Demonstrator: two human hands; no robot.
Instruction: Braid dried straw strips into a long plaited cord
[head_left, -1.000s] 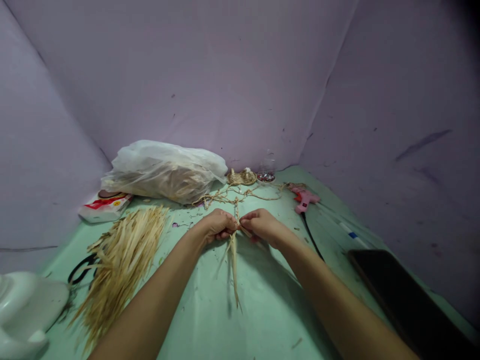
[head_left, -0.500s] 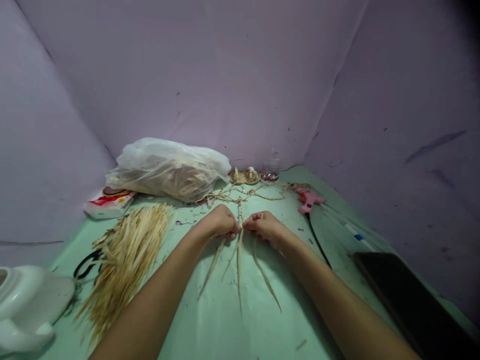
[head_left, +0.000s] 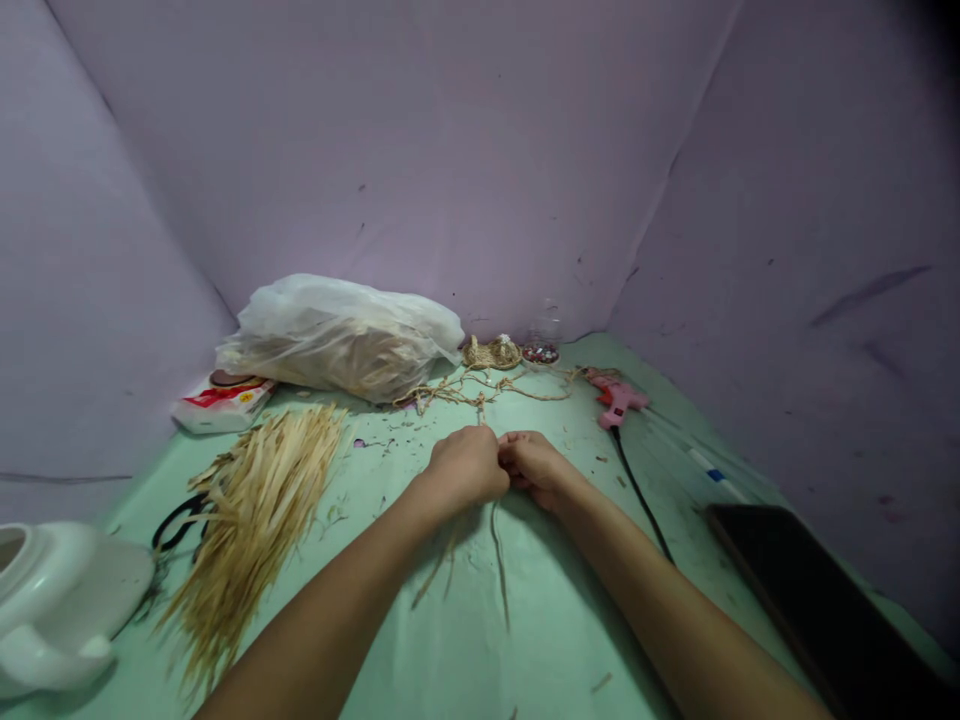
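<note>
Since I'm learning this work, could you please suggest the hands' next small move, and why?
Perhaps ease the left hand and right hand apart to snug the strands, since both hands sit close together near the cord with those strands trailing loose.

There are two hands [head_left: 466,467] [head_left: 534,463], one braid [head_left: 481,404], one fibre bundle [head_left: 259,510], one plastic bag [head_left: 341,335] and one glue gun [head_left: 619,400].

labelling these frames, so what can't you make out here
Head view:
Upper ends of the loose fiber strands: hidden by the left hand.
Rest of the black looped handle: under the fiber bundle.
White container: cut off by left edge.
Tablet-like black device: cut off at lower right.
</note>
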